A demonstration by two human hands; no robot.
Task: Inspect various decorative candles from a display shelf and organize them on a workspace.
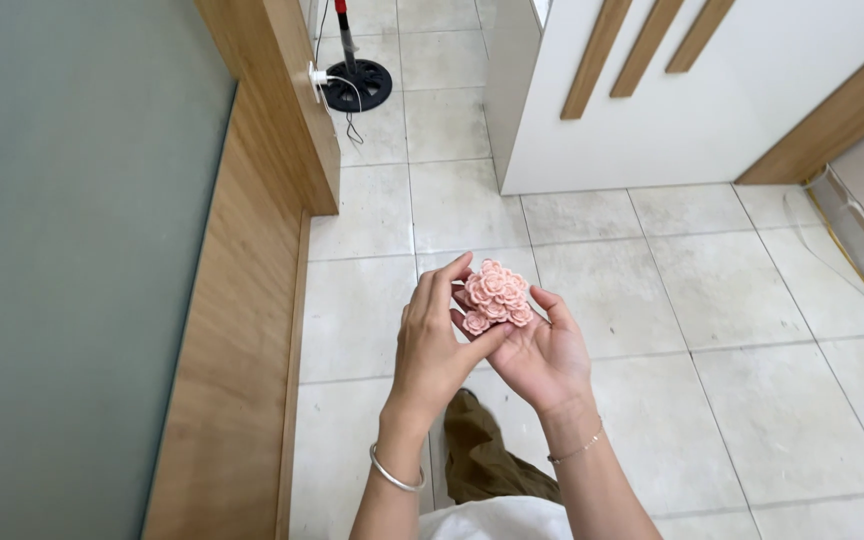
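A person stands on a pale tiled floor (652, 290), seen from above, both bare hands raised in front of the body. The right hand (542, 350) lies palm up, fingers spread loosely, and cradles a small cluster of pink roses (495, 296), a tight bunch of rounded, coral-coloured blooms resting on its fingers. The left hand (437, 335) comes in from the side, back toward the viewer, with its fingers curled over the far edge of the cluster and its thumb pressed against the near edge, so it pinches the bunch while the right hand supports it from beneath. The two hands touch around the flowers.

A silver bangle (394, 470) circles the left wrist, and a thin chain bracelet (577, 448) sits on the right wrist. Below the hands, olive-brown trousers (482, 460) and a strip of white top (502, 520) show.

Beyond the left hand runs a wooden wall panel (242, 350) edging a grey-green surface (72, 270). Farther off, past the fingertips, a round black stand base (357, 85) sits on the tiles with a white plug and cord (324, 78) beside it. Beyond the right hand stands a white cabinet with slanted wooden strips (672, 90).
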